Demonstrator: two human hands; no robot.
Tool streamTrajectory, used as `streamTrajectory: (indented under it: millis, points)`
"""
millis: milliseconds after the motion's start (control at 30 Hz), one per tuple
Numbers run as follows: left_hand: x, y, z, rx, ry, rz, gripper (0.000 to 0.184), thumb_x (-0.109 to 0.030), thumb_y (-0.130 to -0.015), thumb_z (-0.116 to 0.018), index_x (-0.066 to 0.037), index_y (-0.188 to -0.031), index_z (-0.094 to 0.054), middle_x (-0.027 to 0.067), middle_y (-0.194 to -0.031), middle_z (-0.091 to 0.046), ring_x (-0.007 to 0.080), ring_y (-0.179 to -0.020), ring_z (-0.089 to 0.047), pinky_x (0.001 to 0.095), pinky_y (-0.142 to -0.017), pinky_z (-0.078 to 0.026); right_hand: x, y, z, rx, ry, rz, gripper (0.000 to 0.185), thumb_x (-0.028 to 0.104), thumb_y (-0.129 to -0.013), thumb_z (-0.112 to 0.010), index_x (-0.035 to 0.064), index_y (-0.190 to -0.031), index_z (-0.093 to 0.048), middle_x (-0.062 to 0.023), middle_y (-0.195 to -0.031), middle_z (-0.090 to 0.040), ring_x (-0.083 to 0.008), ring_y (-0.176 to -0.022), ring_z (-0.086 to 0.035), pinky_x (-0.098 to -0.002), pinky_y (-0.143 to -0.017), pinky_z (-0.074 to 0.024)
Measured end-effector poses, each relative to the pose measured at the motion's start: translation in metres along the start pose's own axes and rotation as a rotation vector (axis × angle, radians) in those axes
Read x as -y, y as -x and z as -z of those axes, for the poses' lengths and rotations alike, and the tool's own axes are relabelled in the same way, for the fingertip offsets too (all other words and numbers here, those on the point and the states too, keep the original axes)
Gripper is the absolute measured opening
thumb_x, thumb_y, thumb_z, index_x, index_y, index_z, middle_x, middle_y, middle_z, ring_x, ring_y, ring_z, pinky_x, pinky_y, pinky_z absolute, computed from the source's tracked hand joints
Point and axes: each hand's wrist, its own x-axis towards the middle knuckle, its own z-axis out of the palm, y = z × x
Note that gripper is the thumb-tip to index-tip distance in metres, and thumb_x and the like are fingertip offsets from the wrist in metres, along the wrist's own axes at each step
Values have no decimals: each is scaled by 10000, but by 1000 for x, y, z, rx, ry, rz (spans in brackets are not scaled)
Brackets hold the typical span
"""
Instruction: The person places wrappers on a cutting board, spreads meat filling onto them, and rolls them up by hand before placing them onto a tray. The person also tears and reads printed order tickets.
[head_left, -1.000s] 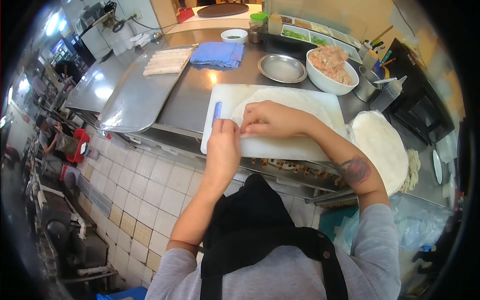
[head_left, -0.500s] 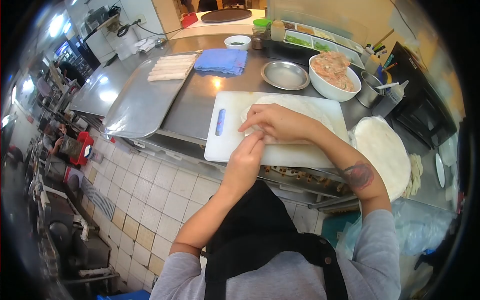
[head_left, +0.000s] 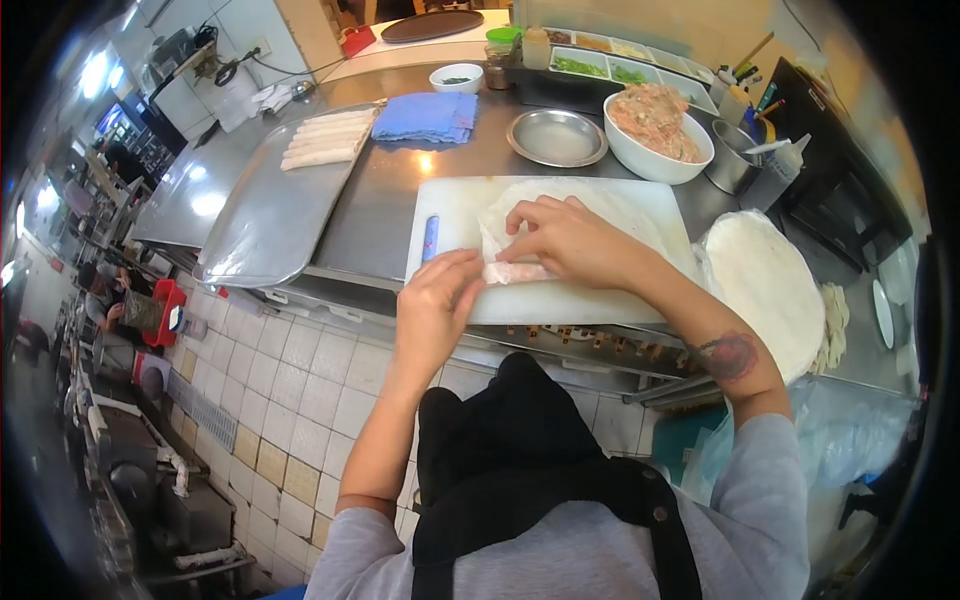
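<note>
On the white cutting board (head_left: 580, 305) lies a thin pale wrapper sheet (head_left: 640, 220), its near edge folded over a strip of pinkish filling (head_left: 520, 272). My left hand (head_left: 438, 288) is at the left end of this strip, fingers bent and slightly apart, with nothing visible between them. Over the sheet, my right hand (head_left: 560, 240) has its thumb and fingers curved apart, fingertips touching the folded edge. A white bowl of minced filling (head_left: 655, 130) stands behind the board. To the right is a stack of round pale wrappers (head_left: 762, 295).
A metal tray (head_left: 265, 215) at the left holds several pale rolls (head_left: 328, 137). Behind the board are a blue cloth (head_left: 427, 118), a metal dish (head_left: 556, 137) and a small bowl (head_left: 456, 79). Another person (head_left: 105, 295) is at the far left, beside a red basket (head_left: 165, 312).
My left hand first moved right to the strip beside my right hand, then back left, and its fingers opened. More of the pinkish strip now shows between my hands.
</note>
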Motion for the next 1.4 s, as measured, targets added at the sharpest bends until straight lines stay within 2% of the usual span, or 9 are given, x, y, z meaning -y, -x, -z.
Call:
streamTrajectory:
  millis: [200,300,367,467,667,933,1067,1133,1400]
  points:
    - [5,-12,1,201,107,-48,190,5,-781,-720,4,-970,-705,132,-1021,-708,307,-912,-687,354,-802,-551,13,50,23,-223,207,-287,207,118,-828,-627,84,-1000,-737,-90,-994,-647,-255,-944,-625,-368,-788,-464]
    - [5,-18,2,270,147,-49,200,13,-790,-713,12,-989,-698,140,-1036,-705,317,-897,-689,353,-781,-557,20,103,41,-402,272,-673,175,141,-857,-620,18,-917,-729,-146,-853,-683,-307,-779,-651,-373,-697,-484]
    - [4,-22,4,306,167,-50,212,18,-790,-712,13,-1002,-695,145,-1045,-703,319,-900,-689,349,-778,-556,31,124,53,-512,150,-1142,256,241,-861,-669,-4,-819,-726,-219,-787,-684,-389,-745,-671,-436,-707,-526]
    - [2,-25,3,314,143,-90,213,16,-791,-714,12,-1003,-695,143,-1043,-704,316,-903,-689,345,-779,-553,26,135,40,-503,49,-1260,344,325,-852,-692,-5,-763,-723,-235,-722,-672,-384,-705,-676,-444,-680,-534]
    - [-6,-28,0,326,199,-56,251,13,-768,-729,13,-1015,-688,139,-1054,-691,307,-961,-671,336,-824,-531,24,111,12,-592,185,-1288,511,458,-775,-747,-44,-690,-701,-226,-596,-634,-367,-586,-654,-411,-600,-515]
    - [1,-31,-7,372,184,-93,275,0,-756,-741,17,-1024,-680,145,-1119,-655,303,-932,-659,364,-803,-526,16,119,11,-630,-37,-1309,284,221,-780,-735,-50,-704,-691,-144,-563,-645,-225,-528,-650,-336,-558,-507]
    - [-2,-31,-6,336,204,-59,313,-10,-748,-751,15,-1050,-673,160,-1191,-617,328,-974,-646,371,-827,-523,29,110,9,-720,-78,-1295,203,154,-784,-711,-39,-731,-676,-148,-600,-659,-221,-555,-662,-328,-574,-515]
    - [0,-31,-7,319,195,-77,324,-12,-746,-753,15,-1058,-670,163,-1213,-606,333,-987,-642,370,-830,-523,35,105,3,-852,48,-1178,144,149,-783,-691,10,-754,-662,-191,-721,-679,-331,-679,-688,-395,-661,-540]
    - [-1,-29,-8,357,181,-22,332,-17,-754,-752,16,-1073,-667,166,-1225,-607,332,-1072,-634,377,-871,-527,37,100,-2,-997,-99,-1057,159,99,-790,-713,-8,-867,-623,-176,-737,-684,-304,-668,-688,-378,-647,-541]
